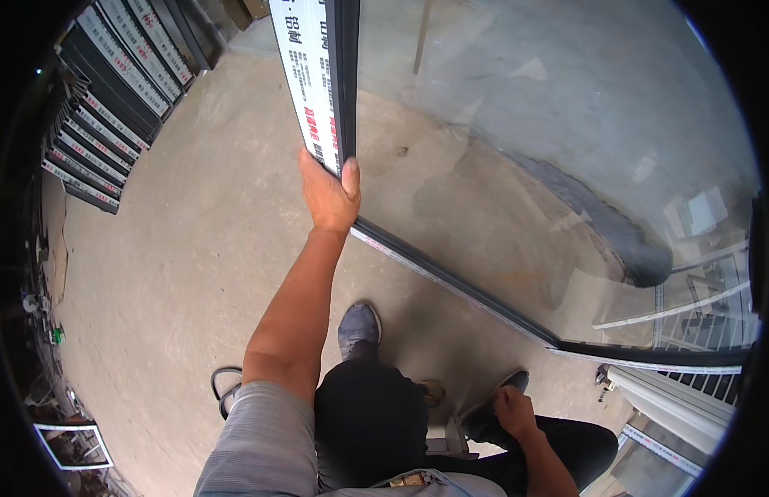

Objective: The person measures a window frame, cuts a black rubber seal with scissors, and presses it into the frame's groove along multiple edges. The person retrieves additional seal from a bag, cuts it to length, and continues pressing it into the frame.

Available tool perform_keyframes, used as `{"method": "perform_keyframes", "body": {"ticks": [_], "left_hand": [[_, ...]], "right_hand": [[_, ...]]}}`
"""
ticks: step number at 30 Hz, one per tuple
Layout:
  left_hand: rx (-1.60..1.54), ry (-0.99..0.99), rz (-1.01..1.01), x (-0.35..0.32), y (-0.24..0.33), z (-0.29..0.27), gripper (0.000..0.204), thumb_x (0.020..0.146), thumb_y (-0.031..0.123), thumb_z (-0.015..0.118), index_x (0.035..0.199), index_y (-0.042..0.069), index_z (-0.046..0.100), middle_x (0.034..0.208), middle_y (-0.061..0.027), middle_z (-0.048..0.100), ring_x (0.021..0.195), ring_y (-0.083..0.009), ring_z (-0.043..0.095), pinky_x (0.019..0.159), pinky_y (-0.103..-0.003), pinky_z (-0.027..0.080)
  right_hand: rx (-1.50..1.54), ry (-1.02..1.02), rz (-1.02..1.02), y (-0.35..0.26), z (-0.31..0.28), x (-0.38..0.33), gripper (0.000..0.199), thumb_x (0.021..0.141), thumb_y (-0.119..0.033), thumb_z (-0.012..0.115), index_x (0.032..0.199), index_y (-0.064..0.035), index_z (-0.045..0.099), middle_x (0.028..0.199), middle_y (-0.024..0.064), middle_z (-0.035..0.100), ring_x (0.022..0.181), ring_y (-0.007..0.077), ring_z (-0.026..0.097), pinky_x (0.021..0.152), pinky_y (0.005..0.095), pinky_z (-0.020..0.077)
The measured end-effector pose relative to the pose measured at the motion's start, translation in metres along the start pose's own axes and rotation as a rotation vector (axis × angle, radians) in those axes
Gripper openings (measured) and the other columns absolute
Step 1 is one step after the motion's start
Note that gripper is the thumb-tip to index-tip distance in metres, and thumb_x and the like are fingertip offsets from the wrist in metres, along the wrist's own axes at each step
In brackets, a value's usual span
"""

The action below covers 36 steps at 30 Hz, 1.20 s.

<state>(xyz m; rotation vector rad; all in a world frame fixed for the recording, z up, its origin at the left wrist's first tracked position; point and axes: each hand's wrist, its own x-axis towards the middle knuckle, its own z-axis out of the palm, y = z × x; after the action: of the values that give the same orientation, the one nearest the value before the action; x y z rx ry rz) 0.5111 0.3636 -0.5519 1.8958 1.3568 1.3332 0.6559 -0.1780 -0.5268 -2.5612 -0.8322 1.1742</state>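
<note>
Above picture centre, left hand (331, 199) is wrapped round a bar of a dark window frame (345, 74), thumb along the right side, fingers round the left. Left arm stretched out, grey sleeve (264, 431) ending about the elbow. White printed film (300, 79) covers the face of the held bar. Frame takes up upper middle to right; another dark bar slants from just below the hand down to the lower right, meets a corner, then a further bar bends on toward the right rim. Glass pane (517, 149) fills the frame, see-through, with some glare.

Right hand (515, 410) is down by the right leg, fingers curled in, apart from the frame; can't tell if anything is inside it. Below it, dark shoe, partly covered. Left shoe (360, 327), blue-grey, flat on concrete floor (177, 273), ahead of the bent left knee (370, 418) in black trousers.

Black cable (223, 393) looped on floor left of the sleeve. Upper left: stacked bars (94, 145), dark with white printed faces. Lower left: small white frame (74, 447). Lower right: white slatted item (670, 406) beneath the frame's edge, kind unclear.
</note>
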Motion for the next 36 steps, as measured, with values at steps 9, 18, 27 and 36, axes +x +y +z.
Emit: {"method": "perform_keyframes", "body": {"ticks": [9, 18, 27, 36], "left_hand": [[0.192, -0.364, -0.238, -0.080, -0.096, -0.009, 0.074, 0.095, 0.041, 0.072, 0.149, 0.005, 0.036, 0.137, -0.0215, 0.056, 0.118, -0.0461, 0.060, 0.100, -0.050, 0.049], [0.383, -0.324, -0.609, -0.248, -0.158, -0.165, 0.047, 0.099, 0.030, 0.068, 0.134, 0.002, 0.055, 0.103, -0.0152, 0.069, 0.100, -0.0329, 0.069, 0.086, -0.047, 0.055], [0.786, -0.090, -1.107, -0.430, -0.106, -0.350, 0.035, 0.097, 0.031, 0.068, 0.118, 0.003, 0.060, 0.095, -0.0146, 0.069, 0.090, -0.0316, 0.069, 0.081, -0.044, 0.054], [0.826, -0.107, -1.361, -0.429, -0.198, -0.389, 0.069, 0.081, 0.053, 0.077, 0.122, -0.001, 0.063, 0.128, -0.0234, 0.061, 0.123, -0.0391, 0.057, 0.106, -0.045, 0.046]], "right_hand": [[-0.047, -0.031, -0.056, 0.010, 0.008, 0.001, 0.015, 0.099, -0.015, 0.057, 0.099, -0.0033, 0.066, 0.080, 0.0237, 0.071, 0.079, 0.0448, 0.071, 0.070, 0.0527, 0.0557], [-0.144, -0.141, -0.123, -0.025, 0.031, 0.021, 0.016, 0.100, -0.014, 0.057, 0.097, -0.0019, 0.067, 0.075, 0.0217, 0.070, 0.076, 0.0427, 0.072, 0.068, 0.0497, 0.0556], [-0.267, -0.343, -0.084, 0.015, 0.087, 0.040, 0.016, 0.099, -0.015, 0.057, 0.100, -0.0029, 0.067, 0.085, 0.0224, 0.071, 0.084, 0.0423, 0.072, 0.072, 0.0494, 0.0556], [-0.314, -0.380, -0.122, -0.010, 0.076, 0.051, 0.016, 0.099, -0.016, 0.058, 0.103, -0.0041, 0.067, 0.091, 0.0225, 0.071, 0.090, 0.0422, 0.071, 0.076, 0.0501, 0.0555]]}}
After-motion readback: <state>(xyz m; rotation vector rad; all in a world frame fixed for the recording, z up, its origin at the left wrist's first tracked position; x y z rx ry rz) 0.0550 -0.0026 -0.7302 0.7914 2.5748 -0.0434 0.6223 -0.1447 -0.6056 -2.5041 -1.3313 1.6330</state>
